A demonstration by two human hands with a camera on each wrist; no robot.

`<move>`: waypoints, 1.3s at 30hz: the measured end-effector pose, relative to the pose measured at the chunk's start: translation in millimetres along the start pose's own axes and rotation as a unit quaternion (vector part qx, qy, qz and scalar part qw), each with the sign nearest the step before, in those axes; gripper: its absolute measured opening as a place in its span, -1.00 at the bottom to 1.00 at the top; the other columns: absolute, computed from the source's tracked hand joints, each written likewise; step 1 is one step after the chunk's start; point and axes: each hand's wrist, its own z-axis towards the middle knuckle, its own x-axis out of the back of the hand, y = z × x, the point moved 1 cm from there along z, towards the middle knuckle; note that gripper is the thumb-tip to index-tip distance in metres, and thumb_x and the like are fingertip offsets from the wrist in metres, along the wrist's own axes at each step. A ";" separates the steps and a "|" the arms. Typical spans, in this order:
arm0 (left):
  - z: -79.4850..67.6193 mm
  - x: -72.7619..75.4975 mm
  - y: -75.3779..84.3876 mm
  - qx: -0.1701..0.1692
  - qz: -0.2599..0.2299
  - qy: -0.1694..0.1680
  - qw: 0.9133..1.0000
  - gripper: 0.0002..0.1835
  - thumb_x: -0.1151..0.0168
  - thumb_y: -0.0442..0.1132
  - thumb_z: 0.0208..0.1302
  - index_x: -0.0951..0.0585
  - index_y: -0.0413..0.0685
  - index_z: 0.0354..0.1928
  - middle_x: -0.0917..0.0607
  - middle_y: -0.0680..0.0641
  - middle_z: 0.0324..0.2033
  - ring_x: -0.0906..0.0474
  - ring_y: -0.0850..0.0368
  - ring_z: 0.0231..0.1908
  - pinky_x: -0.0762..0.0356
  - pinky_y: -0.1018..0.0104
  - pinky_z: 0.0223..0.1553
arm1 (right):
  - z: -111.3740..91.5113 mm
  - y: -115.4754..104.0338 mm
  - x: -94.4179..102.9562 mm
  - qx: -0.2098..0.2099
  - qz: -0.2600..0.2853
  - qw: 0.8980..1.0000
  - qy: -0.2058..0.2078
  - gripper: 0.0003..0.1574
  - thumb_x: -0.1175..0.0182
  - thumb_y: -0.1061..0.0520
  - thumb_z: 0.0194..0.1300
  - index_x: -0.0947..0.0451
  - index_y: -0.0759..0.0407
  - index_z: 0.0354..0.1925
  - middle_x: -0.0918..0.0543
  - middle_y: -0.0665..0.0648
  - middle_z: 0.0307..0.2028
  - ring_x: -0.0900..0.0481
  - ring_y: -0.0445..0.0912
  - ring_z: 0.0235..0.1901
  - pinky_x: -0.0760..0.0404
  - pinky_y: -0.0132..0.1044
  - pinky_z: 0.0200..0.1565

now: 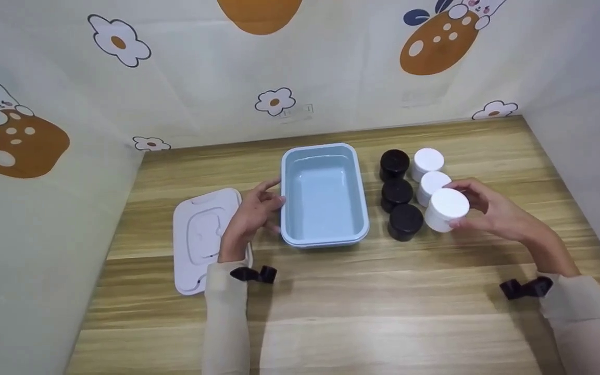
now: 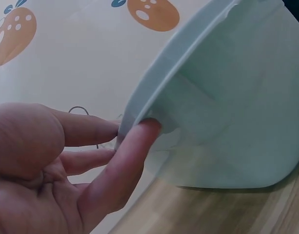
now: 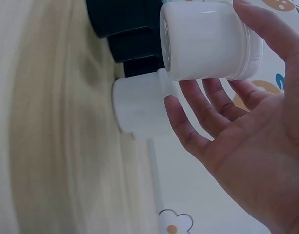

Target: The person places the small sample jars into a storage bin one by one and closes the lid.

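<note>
In the head view my right hand (image 1: 492, 211) grips a white lidded jar (image 1: 447, 208) between thumb and fingers. The right wrist view shows this jar (image 3: 208, 41) raised off the table and tilted on its side in that picture. Two more white jars (image 1: 428, 160) stand just behind it, and several black jars (image 1: 405, 221) line up to their left. My left hand (image 1: 253, 211) touches the left rim of a light-blue plastic bin (image 1: 325, 242). Its fingers are fairly straight, with one fingertip (image 2: 150, 126) beneath the rim in the left wrist view.
A white lid (image 1: 188, 250) with a moulded recess lies flat on the wooden table (image 1: 341, 323), left of the bin and partly under the left forearm. Patterned sheeting (image 1: 201, 94) rises along the back and both sides of the table.
</note>
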 end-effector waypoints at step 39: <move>4.9 1.2 -3.4 -0.018 -0.020 0.012 1.000 -0.43 -0.13 -0.34 0.45 -0.34 -0.01 0.47 -0.60 -0.38 0.12 -0.67 -0.23 0.01 -0.77 0.15 -0.60 | 94.0 -78.6 -71.0 -0.029 0.117 0.984 0.128 -0.14 -0.37 0.42 0.14 -0.29 0.32 0.37 -0.48 0.03 0.17 -0.52 -0.22 0.08 -0.61 -0.56 0.07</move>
